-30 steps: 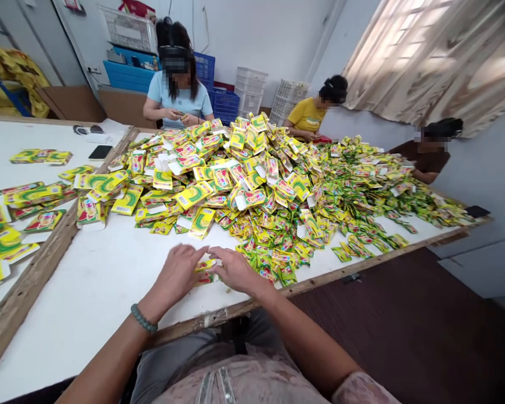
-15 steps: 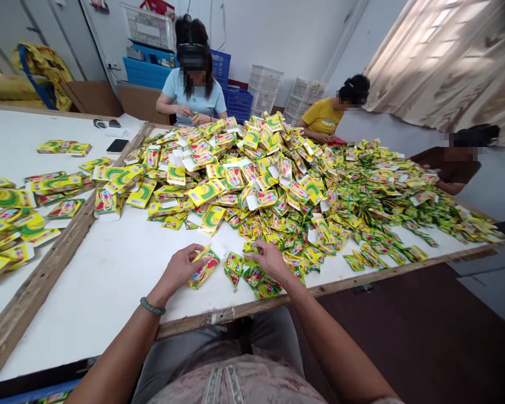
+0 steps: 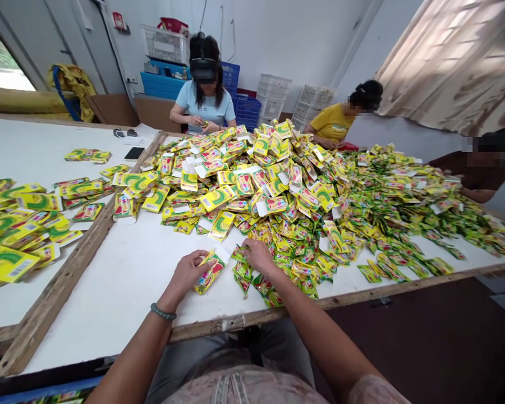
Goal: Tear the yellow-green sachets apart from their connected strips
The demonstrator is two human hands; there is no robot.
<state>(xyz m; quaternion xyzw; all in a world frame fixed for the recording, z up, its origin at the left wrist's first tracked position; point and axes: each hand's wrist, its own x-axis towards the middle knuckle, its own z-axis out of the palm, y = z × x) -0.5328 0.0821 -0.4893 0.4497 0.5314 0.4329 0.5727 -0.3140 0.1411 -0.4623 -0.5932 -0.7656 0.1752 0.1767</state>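
Left hand [image 3: 188,273] is now gripping a small yellow-green carton [image 3: 211,271], lifted just off the white table [image 3: 122,280]; a second ago both hands were together on it. Right hand [image 3: 258,255] is reaching, fingers loose, into the sachet pile [image 3: 294,252] beside it.

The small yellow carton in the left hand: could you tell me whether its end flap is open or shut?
Open: the carton's white flap sticks out at its far end.

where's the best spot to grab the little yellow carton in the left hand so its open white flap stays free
Likely by its long side edges near the closed lower end, coming from the person's left, as the left hand does now. The carton lies slanted, its white flap at the upper right beside the right hand, so gripping low keeps that mouth clear.
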